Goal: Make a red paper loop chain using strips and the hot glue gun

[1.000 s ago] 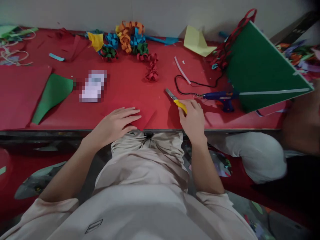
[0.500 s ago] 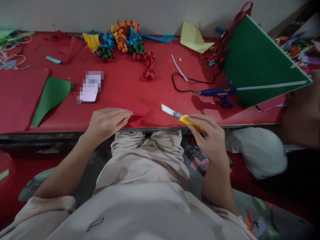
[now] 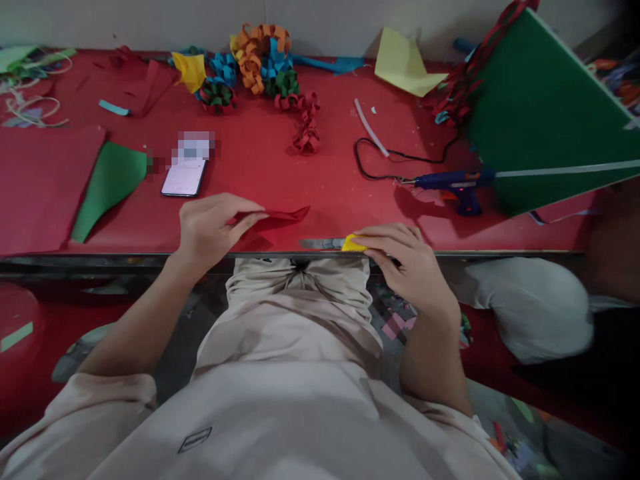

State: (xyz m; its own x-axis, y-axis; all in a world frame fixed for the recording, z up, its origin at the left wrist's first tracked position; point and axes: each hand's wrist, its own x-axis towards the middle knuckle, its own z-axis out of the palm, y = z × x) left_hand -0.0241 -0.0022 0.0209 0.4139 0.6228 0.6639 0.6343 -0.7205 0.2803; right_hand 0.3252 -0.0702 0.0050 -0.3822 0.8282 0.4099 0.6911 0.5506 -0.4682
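A phone lies between a green paper piece and a glue gun.

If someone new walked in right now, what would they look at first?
Probably the big green board on the right, bright against the red table. Then maybe the curly paper chains near the back, just left of the middle, in orange, blue, green and red. The yellow knife in the right hand, at the front edge, might catch the eye too, with the left hand pinching red paper.
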